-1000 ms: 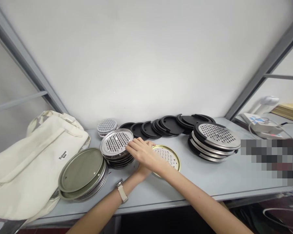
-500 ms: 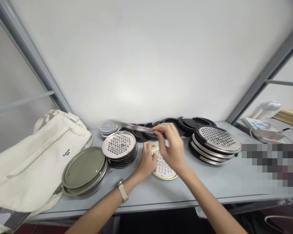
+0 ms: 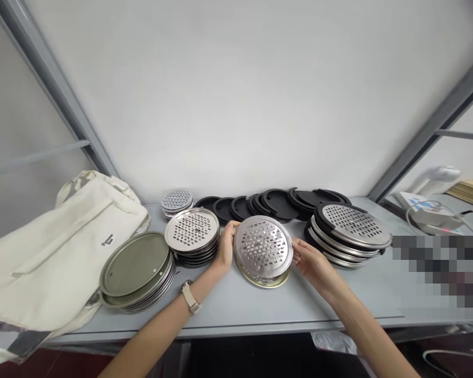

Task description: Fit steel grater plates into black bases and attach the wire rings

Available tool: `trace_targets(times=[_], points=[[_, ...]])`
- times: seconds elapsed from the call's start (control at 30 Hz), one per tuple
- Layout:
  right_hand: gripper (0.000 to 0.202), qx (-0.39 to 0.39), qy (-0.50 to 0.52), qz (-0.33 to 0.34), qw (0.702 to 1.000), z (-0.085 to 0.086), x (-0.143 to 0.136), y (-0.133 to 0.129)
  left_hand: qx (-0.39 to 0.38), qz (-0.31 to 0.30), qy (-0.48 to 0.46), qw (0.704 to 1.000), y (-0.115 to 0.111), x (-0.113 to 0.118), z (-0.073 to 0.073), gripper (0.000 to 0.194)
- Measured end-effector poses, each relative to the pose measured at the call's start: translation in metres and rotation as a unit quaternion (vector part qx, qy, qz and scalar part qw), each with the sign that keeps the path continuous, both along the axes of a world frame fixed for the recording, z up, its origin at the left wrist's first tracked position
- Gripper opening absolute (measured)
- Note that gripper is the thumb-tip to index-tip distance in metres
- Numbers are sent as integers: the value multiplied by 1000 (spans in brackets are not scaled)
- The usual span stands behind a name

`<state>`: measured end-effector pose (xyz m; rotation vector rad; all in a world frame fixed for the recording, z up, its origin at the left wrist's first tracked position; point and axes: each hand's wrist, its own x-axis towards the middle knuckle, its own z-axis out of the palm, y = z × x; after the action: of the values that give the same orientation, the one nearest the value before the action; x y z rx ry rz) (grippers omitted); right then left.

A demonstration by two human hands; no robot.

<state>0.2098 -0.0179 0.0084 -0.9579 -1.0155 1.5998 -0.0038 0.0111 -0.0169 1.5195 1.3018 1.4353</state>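
Observation:
A round silver grater plate (image 3: 263, 247) is held between my two hands, tilted toward me. My left hand (image 3: 226, 245), with a watch on its wrist, grips the plate's left rim, the fingers partly behind it. At the right rim, the fingers of my right hand (image 3: 310, 261) are closed on the edge. Below it lies a yellow-rimmed grater plate (image 3: 268, 284), mostly covered; whether the two touch I cannot tell. Just left of my left hand stands a stack of round grater plates (image 3: 192, 231).
Olive-green round plates (image 3: 136, 265) are stacked at the left, beside a cream bag (image 3: 63, 257). Small grater discs (image 3: 176, 200) and black rings (image 3: 279, 203) line the wall. A pile of silver grater plates with black rims (image 3: 352, 226) stands right, near a white device (image 3: 421, 212).
The silver plate, seen edge-on and raised in my right hand before, has come down over the yellow-rimmed one. My left hand has moved from the lower plate to the silver plate's rim.

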Motion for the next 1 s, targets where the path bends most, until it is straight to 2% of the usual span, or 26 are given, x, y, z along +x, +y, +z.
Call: trace_targets(times=[0.1,0.2,0.33,0.6,1.0], points=[[31,-27,-49,-39,998,-8,7,-2,-5,-3,59,998,-5,3,-5,23],[43,-19,-142,-70,987,-13,10,-3,8,-5,122,992,-9,5,-6,14],[46,5,-177,-59,982,-19,10,-1,30,10,189,982,-8,3,-8,15],[49,30,-197,-52,979,-31,12,9,39,23,265,963,-4,2,-20,19],[39,20,-206,-51,977,-29,10,6,29,15,322,946,-8,3,-10,29]])
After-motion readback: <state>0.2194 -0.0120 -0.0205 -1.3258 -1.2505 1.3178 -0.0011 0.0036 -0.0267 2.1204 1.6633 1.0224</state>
